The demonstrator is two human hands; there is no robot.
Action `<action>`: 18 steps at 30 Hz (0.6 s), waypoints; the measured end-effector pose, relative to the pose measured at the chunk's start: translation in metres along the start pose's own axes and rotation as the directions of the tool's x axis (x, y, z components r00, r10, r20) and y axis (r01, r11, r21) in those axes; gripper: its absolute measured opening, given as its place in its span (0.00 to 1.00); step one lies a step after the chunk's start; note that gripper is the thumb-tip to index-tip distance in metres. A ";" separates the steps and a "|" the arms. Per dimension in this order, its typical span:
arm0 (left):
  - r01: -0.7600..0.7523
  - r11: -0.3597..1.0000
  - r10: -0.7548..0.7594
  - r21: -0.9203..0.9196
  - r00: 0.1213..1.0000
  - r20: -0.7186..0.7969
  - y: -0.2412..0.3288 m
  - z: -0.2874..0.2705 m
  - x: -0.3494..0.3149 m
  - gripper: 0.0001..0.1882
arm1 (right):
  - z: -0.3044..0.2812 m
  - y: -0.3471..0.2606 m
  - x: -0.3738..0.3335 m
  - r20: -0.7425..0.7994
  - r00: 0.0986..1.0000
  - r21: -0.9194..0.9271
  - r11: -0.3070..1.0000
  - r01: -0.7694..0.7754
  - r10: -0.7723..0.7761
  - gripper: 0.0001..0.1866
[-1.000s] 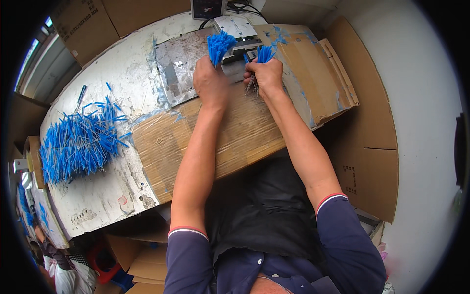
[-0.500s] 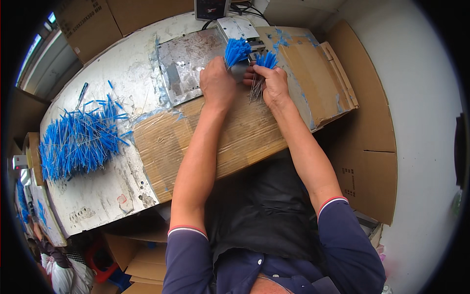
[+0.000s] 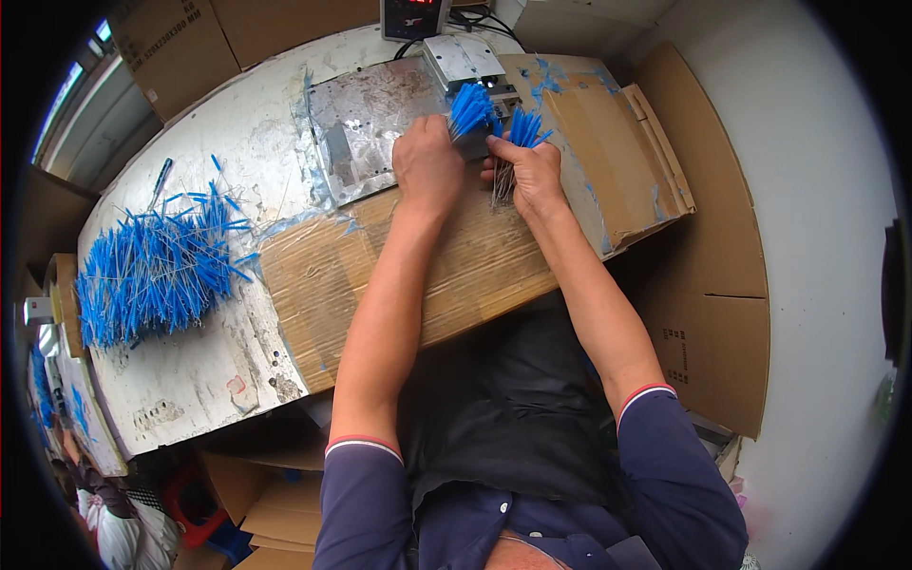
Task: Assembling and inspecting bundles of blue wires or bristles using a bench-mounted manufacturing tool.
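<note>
My left hand [image 3: 427, 163] is closed around a bundle of thin wires with blue ends [image 3: 470, 108], the blue ends pointing away from me. To its right, my right hand [image 3: 536, 173] grips a second bundle of blue-ended wires [image 3: 525, 127], thumb on top. Bare metal wire ends [image 3: 503, 184] hang below the right hand's fingers. Both bundles are held close together in front of a small metal machine [image 3: 464, 63]. Its working part is mostly hidden by the hands and bundles.
A large heap of blue-ended wires [image 3: 157, 271] lies on the worn white table [image 3: 218, 366] at left, beside a pen [image 3: 161, 180]. Taped cardboard [image 3: 475, 275] covers the near edge. A metal plate [image 3: 366, 114] and a display box [image 3: 413, 17] are farther back.
My left hand and its bundle have shifted slightly right, closer to the right bundle. The right hand has moved a little nearer to me. Red digits now show on the display box.
</note>
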State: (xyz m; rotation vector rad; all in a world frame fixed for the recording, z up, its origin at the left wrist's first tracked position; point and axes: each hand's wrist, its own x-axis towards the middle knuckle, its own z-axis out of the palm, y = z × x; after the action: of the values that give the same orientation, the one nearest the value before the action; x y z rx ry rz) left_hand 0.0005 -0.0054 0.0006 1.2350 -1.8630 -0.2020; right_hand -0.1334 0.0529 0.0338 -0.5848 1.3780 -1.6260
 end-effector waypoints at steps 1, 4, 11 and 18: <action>0.000 1.000 0.000 -0.001 1.000 -0.001 0.001 0.000 0.000 0.07 | 0.000 0.000 0.001 0.000 1.000 -0.001 1.000 0.001 -0.001 0.09; 0.033 0.999 -0.033 -0.004 0.999 0.015 0.004 -0.001 0.001 0.09 | 0.000 0.000 0.003 0.033 0.999 -0.048 0.999 -0.002 0.004 0.09; 0.205 0.977 -0.210 -0.058 0.972 -0.106 0.001 -0.002 0.001 0.04 | 0.013 -0.006 0.009 0.002 1.000 -0.205 0.979 -0.005 0.005 0.05; 0.213 0.970 -0.226 -0.115 0.966 -0.123 0.000 -0.001 0.001 0.05 | 0.023 -0.005 0.021 -0.049 0.985 -0.418 0.899 0.132 -0.168 0.08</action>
State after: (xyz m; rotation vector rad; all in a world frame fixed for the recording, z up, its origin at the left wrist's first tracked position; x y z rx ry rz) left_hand 0.0009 -0.0054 0.0020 1.3502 -1.5799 -0.3217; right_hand -0.1269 0.0229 0.0403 -0.8979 1.7975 -1.4946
